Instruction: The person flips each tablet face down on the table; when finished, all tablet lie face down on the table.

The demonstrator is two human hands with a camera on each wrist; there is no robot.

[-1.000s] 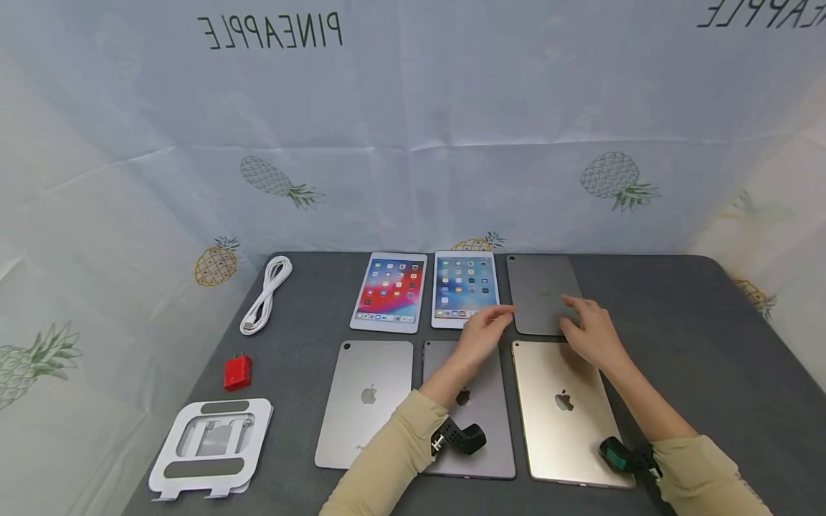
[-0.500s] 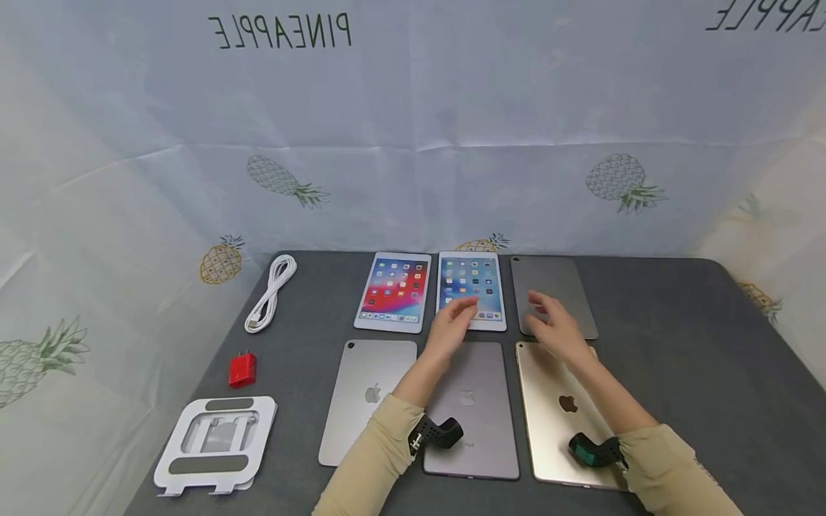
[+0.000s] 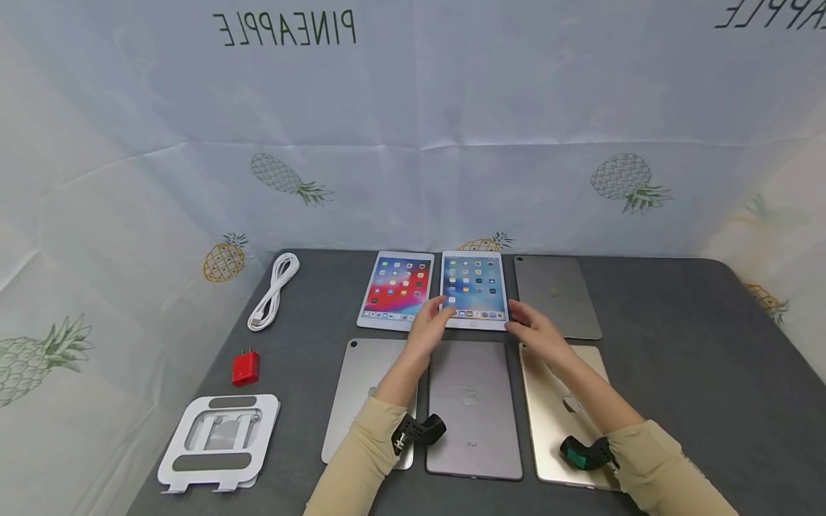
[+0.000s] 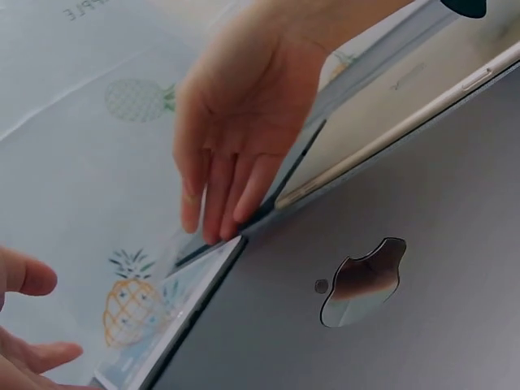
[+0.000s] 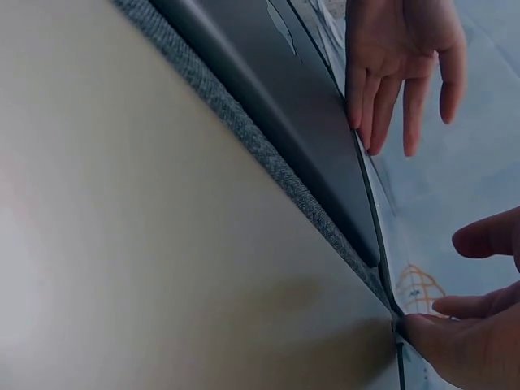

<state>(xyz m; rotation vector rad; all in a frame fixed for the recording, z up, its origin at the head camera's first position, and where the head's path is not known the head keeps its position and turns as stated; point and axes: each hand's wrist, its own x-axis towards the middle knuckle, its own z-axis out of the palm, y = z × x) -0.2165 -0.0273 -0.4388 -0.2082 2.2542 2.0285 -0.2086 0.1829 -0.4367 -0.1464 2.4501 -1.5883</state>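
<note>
Both hands flank the lit tablet (image 3: 474,290), fingers loosely spread, gripping nothing; pinch both side edges evenly, lift level.

A white-framed tablet (image 3: 474,290) lies flat and face up in the middle of the far row on the grey table, at about twelve o'clock from the person. Its screen is lit, showing rows of small app icons on a blue wallpaper with a dock along the near edge. Its long sides run away from the person. The left hand (image 3: 431,328) is at its near left corner, at about seven o'clock, and the right hand (image 3: 537,333) at its near right corner, at about five o'clock.
</note>
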